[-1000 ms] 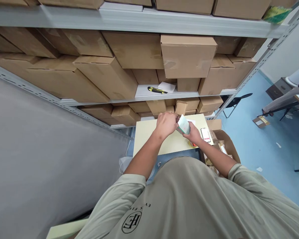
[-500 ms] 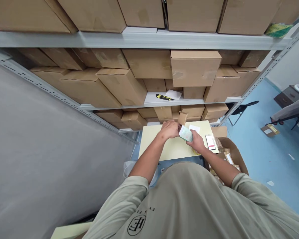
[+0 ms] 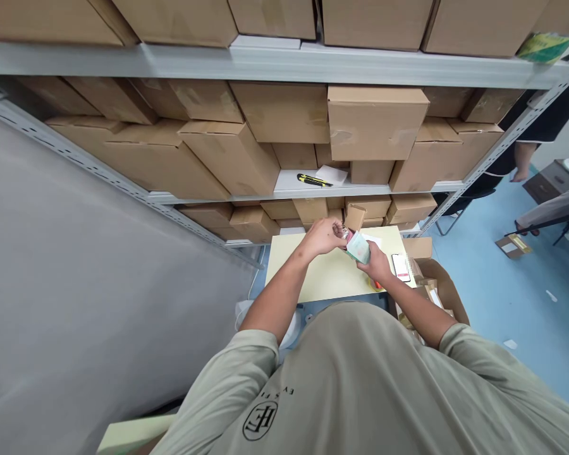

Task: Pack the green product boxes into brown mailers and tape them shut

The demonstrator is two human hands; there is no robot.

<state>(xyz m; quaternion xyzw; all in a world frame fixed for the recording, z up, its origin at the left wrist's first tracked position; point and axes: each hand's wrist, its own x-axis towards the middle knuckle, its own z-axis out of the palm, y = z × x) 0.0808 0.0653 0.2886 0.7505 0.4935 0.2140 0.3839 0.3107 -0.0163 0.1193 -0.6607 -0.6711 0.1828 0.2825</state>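
A small pale green box is tilted above the cream table, gripped from the right side by my right hand. At the box's left end, my left hand pinches a small dark pink item that sticks partly out of the box's open end. The item's kind is too small to make out. Behind the two hands, a small open brown carton stands on the table. A white paper lies behind the box, partly hidden.
A phone and a tape roll lie on the table's right side. Shelves of cardboard boxes rise behind, with a yellow-black utility knife on one. A carton of parcels stands at right. Another person's hand shows beyond.
The pink item now shows more at the box's end, between my left fingers. Both hands and the box have shifted slightly. A person has come into view at the right.
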